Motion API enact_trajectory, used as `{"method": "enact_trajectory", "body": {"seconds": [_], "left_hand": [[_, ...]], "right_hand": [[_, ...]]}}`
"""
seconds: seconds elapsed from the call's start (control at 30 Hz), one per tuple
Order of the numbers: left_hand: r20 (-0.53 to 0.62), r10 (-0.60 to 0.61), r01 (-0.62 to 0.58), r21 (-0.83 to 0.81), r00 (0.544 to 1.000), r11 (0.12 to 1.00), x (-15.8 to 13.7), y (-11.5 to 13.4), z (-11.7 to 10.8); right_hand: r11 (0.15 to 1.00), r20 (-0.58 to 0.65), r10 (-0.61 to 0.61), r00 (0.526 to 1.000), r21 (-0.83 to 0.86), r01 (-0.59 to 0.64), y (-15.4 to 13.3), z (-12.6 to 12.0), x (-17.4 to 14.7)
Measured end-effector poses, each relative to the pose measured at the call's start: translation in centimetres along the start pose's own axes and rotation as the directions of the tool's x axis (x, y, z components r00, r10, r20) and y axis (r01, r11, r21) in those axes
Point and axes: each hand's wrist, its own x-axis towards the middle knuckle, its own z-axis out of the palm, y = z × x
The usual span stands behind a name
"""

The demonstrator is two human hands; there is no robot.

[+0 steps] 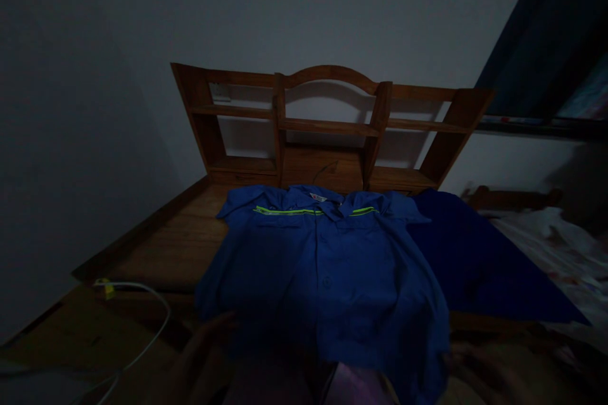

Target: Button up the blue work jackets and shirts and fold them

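A blue short-sleeved work shirt [351,291] lies spread face up over the desk edge, its collar away from me. Yellow-green strips cross its chest, and buttons run down the front. Its lower part hangs toward me. My left hand [204,345] is beside the lower left edge of the shirt, fingers stretched out and apart; it is dim and blurred. At the lower right edge, my right hand [475,367] has its fingertips closed on the shirt's side near the hem. Darkness hides part of both hands.
A wooden desktop [175,240] with a shelf unit [327,130] stands against the wall. Dark blue cloth [479,259] lies right of the shirt. A white cable [161,304] loops at the lower left. Rumpled bedding [551,240] is at the far right.
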Motion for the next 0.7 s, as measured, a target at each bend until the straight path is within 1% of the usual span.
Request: {"method": "enact_trajectory", "body": {"seconds": [0.03,0.07,0.1,0.13,0.17,0.2,0.23,0.27,0.33,0.37,0.4,0.43,0.47,0.53,0.6,0.7], "left_hand": [[0.018,0.034,-0.034,-0.012,0.999,0.999,1.4,1.1,0.6],[0.005,0.081,-0.081,-0.021,0.997,0.997,3.2,2.3,1.4],[-0.031,0.135,-0.135,-0.029,0.990,0.990,5.5,3.6,2.2],[-0.032,0.214,-0.214,-0.020,0.976,0.977,8.2,4.9,3.0],[-0.046,0.298,-0.298,0.004,0.953,0.955,11.2,6.2,4.0],[-0.061,0.377,-0.374,0.046,0.924,0.926,14.4,7.4,5.1],[-0.048,0.442,-0.436,0.099,0.896,0.895,17.6,8.4,6.2],[-0.008,0.483,-0.476,0.162,0.875,0.864,20.6,9.3,7.3],[0.075,0.501,-0.499,0.301,0.862,0.813,26.0,10.6,9.6],[0.114,0.499,-0.503,0.360,0.859,0.786,28.1,11.1,10.7],[0.159,0.476,-0.497,0.411,0.865,0.765,29.9,11.5,11.8],[0.203,0.445,-0.487,0.447,0.872,0.750,31.3,11.9,12.7],[0.242,0.414,-0.479,0.471,0.878,0.741,32.5,12.2,13.5],[0.307,0.362,-0.472,0.489,0.880,0.734,34.2,12.6,15.0],[0.362,0.324,-0.474,0.491,0.874,0.731,35.6,12.9,16.2],[0.449,0.227,-0.455,0.504,0.864,0.735,37.4,13.2,17.4]], "right_hand": [[0.999,-0.038,-0.029,0.999,-0.021,0.028,-0.4,-0.5,0.7],[0.996,-0.082,-0.066,0.994,-0.057,0.062,-1.1,-1.1,1.5],[0.987,-0.134,-0.125,0.983,-0.114,0.111,-2.3,-1.7,2.6],[0.966,-0.189,-0.207,0.960,-0.192,0.170,-3.8,-2.2,3.9],[0.930,-0.233,-0.303,0.924,-0.282,0.234,-5.8,-2.6,5.4],[0.881,-0.273,-0.408,0.871,-0.369,0.297,-7.9,-2.8,7.2],[0.815,-0.281,-0.518,0.808,-0.449,0.366,-10.3,-2.7,9.2],[0.738,-0.254,-0.611,0.749,-0.526,0.423,-12.6,-2.5,11.4],[0.569,-0.126,-0.728,0.674,-0.659,0.492,-16.7,-1.3,16.0],[0.487,-0.044,-0.748,0.662,-0.715,0.503,-18.4,-0.5,18.3],[0.418,0.041,-0.738,0.673,-0.755,0.505,-19.8,0.5,20.4],[0.361,0.138,-0.697,0.704,-0.781,0.510,-21.0,1.5,22.4],[0.321,0.225,-0.634,0.740,-0.793,0.517,-21.8,2.6,24.1],[0.303,0.328,-0.505,0.798,-0.799,0.520,-23.0,4.8,26.6],[0.323,0.340,-0.426,0.838,-0.808,0.492,-23.8,6.6,28.3],[0.350,0.296,-0.352,0.888,-0.838,0.418,-24.6,8.3,29.7]]}}
